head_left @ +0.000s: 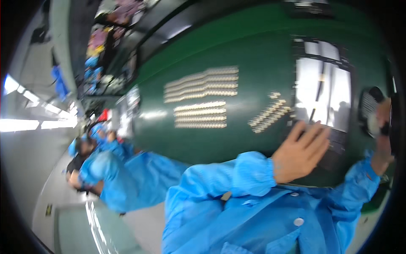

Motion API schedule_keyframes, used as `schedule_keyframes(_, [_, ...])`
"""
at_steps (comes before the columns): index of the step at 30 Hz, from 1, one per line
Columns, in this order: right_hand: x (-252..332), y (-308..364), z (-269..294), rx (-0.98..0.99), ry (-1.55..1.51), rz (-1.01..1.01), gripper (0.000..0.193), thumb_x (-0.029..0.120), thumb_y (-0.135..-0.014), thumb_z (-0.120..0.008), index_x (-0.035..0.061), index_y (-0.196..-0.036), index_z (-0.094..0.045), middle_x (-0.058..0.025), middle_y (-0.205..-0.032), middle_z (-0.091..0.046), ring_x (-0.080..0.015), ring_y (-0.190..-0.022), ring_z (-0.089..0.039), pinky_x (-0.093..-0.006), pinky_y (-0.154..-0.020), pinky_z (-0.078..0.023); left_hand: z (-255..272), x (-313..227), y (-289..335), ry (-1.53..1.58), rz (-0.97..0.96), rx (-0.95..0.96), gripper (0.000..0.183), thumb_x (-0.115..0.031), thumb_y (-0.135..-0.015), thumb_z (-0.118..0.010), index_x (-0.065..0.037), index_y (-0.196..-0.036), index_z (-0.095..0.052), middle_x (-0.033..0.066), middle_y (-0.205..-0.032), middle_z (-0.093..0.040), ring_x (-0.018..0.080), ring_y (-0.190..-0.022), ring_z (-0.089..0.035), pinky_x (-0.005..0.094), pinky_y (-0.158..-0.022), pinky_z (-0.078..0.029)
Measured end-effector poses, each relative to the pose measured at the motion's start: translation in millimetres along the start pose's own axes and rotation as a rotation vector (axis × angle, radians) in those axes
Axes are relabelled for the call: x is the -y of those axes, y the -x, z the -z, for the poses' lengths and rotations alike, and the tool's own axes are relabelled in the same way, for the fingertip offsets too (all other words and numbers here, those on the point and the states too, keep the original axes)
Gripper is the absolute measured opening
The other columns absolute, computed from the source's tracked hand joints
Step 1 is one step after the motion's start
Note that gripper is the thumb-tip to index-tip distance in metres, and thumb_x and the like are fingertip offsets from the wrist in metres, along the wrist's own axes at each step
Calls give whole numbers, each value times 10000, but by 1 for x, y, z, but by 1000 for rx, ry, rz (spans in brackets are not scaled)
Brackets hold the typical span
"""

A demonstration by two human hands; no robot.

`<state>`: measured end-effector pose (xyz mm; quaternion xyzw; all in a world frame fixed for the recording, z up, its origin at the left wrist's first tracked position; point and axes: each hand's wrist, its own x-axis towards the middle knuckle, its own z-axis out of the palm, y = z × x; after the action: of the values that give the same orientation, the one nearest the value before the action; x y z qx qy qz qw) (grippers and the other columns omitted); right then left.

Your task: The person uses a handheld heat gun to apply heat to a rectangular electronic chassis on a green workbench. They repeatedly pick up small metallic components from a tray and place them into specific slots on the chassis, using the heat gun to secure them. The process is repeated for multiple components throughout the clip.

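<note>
My left hand lies palm down with its fingers stretched out, at the near edge of a dark flat panel that carries shiny, bright-reflecting rectangles. Whether it presses on the panel or hovers just over it, I cannot tell. At the far right, my right hand is smeared by motion and partly cut off by the rim. It is beside a dark rounded dish-like thing with a grey textured middle. A dark shape overlaps that hand; its kind is unclear, and the right fingers are mostly hidden.
On the green table, two groups of small pale parts in rows lie left of the panel. Shorter slanted rows lie nearer it. Other people in blue smocks sit along the left. A dark object stands at the far edge.
</note>
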<state>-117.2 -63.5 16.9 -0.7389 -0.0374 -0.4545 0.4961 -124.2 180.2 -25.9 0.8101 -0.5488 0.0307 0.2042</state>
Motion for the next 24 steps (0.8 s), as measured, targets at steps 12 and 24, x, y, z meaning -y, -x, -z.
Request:
schedule_keyframes(12, [16, 0, 11, -225, -382, -351, 348, 10, -704, -749, -20, -962, -518, -63, -577, -572, -122, -439, -530, -227, -432, -408, -17, -13, -56, 139, -2, 147, 768, -439, -565, -776, 31, -1135, -567, 122, -1234, -473, 369, -1298, -321, 671, -993, -180])
schedule_keyframes(24, [14, 2, 9, -217, -392, -356, 332, -36, -718, -702, -29, -988, -509, -65, -606, -554, -148, -463, -531, -255, -451, -414, 3, 1, -31, 234, 64, -153, 447, -257, -571, -797, -64, -946, -647, 130, -1112, -571, 344, -1063, -535, 474, -861, -429])
